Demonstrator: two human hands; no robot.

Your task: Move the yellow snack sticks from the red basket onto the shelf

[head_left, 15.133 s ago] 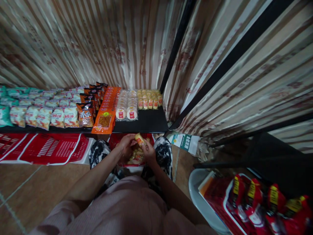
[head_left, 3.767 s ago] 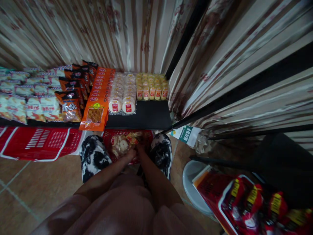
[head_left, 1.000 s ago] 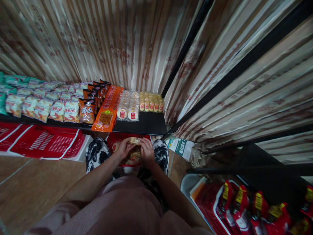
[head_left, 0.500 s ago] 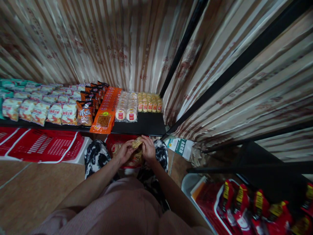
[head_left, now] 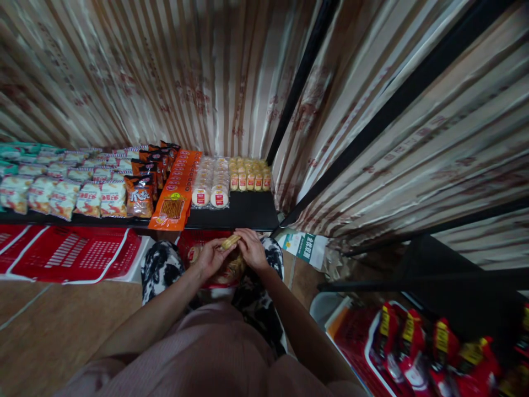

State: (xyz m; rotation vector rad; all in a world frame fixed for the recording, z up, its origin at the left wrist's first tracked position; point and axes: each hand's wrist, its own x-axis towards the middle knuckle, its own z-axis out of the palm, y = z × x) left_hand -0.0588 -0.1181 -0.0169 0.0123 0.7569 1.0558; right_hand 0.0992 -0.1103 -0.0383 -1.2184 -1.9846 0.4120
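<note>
Between both hands is a small yellow snack packet (head_left: 230,241), held over a red basket (head_left: 194,238) set between my knees. My left hand (head_left: 212,257) grips its left end, and the fingers of my right hand (head_left: 250,249) close on its right end. More wrapped snacks (head_left: 232,270) lie inside the basket, partly hidden by my hands. Ahead on the black shelf (head_left: 252,210) stand rows of yellow snack packets (head_left: 250,179). Beside them are round white packaged crackers (head_left: 210,194).
Further left on the shelf are a long orange snack packet (head_left: 173,207), brown bags (head_left: 140,196) and several white bags (head_left: 88,197). A red basket with white handles (head_left: 86,253) sits below. At right, red bags (head_left: 413,342) stand near a black metal frame (head_left: 372,284).
The yellow packet has turned in my hands and now shows a narrower side. My view has shifted slightly; both hands still hold the packet over the basket.
</note>
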